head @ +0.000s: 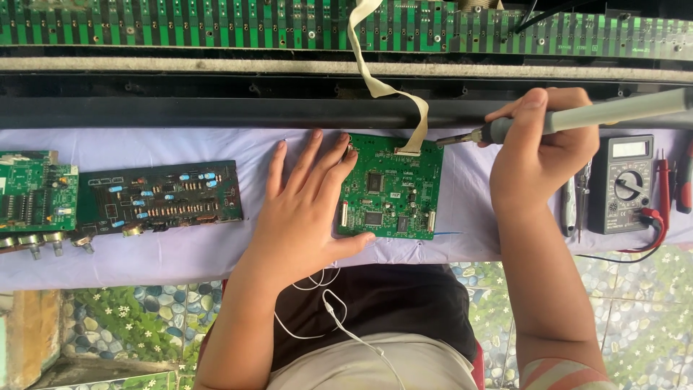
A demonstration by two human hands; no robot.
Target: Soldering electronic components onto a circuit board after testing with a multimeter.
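A square green circuit board (393, 188) lies on the pale lilac cloth (188, 253) in the middle. My left hand (303, 209) rests flat with fingers spread, its fingertips and thumb touching the board's left edge. My right hand (545, 148) grips a grey soldering iron (577, 115), whose tip points left to the board's upper right corner. There a beige ribbon cable (372, 72) joins the board and runs up to a long green board (216, 25) at the top.
A dark circuit board (159, 195) and a smaller green board (32, 195) lie at the left. At the right stand a black multimeter (621, 184) with red leads and tweezers (574, 206). White earphone wires (339, 318) hang over my lap.
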